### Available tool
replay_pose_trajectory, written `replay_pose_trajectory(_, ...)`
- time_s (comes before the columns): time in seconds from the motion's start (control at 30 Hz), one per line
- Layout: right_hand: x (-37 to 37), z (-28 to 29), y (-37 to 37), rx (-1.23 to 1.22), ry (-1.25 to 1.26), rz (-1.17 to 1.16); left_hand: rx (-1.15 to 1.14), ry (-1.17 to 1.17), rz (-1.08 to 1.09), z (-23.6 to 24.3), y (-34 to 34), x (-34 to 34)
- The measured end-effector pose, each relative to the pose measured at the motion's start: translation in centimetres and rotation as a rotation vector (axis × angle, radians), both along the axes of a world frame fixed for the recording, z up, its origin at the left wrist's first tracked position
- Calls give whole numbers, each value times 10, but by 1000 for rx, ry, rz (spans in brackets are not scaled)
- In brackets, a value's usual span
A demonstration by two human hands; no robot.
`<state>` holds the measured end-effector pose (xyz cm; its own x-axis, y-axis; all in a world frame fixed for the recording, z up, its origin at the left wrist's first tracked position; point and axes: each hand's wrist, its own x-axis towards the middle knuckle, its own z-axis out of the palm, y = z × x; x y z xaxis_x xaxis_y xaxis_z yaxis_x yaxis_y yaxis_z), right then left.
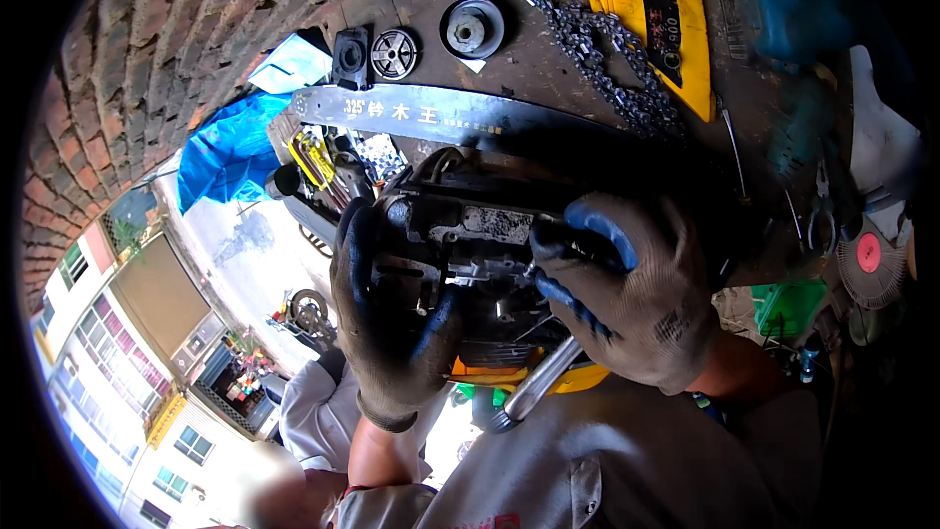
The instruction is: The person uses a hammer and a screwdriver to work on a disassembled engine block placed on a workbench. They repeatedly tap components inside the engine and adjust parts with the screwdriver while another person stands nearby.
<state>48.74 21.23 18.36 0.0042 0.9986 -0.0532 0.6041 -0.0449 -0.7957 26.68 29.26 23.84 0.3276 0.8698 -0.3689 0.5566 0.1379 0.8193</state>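
Note:
A dark, greasy chainsaw body (490, 223) with its inner metal parts exposed sits upright before me, in the middle of the view. My left hand (397, 338), in a brown and blue work glove, is closed around its left side. On the opposite side my right hand (641, 289), gloved alike, bends its fingers in a pinch against the body's edge; what lies between the fingertips is hidden. Below that hand a silvery cylindrical piece (539, 384) slants down to the left. Yellow casing (583, 379) shows under the body.
Beyond the body lies a long guide bar (411, 110). Further back are a square black part (351, 59), a clutch (395, 54), a clutch drum (472, 29), a saw chain (607, 59) and a yellow cover (700, 39). A screwdriver (733, 152) and pliers (822, 211) lie right. Another person (318, 421) is at lower left.

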Motion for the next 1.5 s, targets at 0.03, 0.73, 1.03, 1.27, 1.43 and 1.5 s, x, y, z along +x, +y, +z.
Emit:
replay_pose_trajectory(0.03, -1, -2, 2, -17, 16, -11, -8, 30, -2, 1, 3, 1)
replay_pose_trajectory(0.73, -24, 11, 12, -63, -249, 92, 163, 89, -43, 0, 3, -2)
replay_pose_trajectory(1.03, -24, 8, 16, 104, -262, 22, 330, 169, -192, -3, 8, -7)
replay_pose_trajectory(1.27, -20, 19, 1, -4, -99, 40, 471, 81, -271, -11, 7, -11)
replay_pose_trajectory(1.43, -14, 17, 15, -136, 185, -15, 473, 228, -318, 3, 12, -4)
replay_pose_trajectory(1.5, -14, 17, 19, -104, 226, -70, 490, 276, -346, 4, 15, -4)
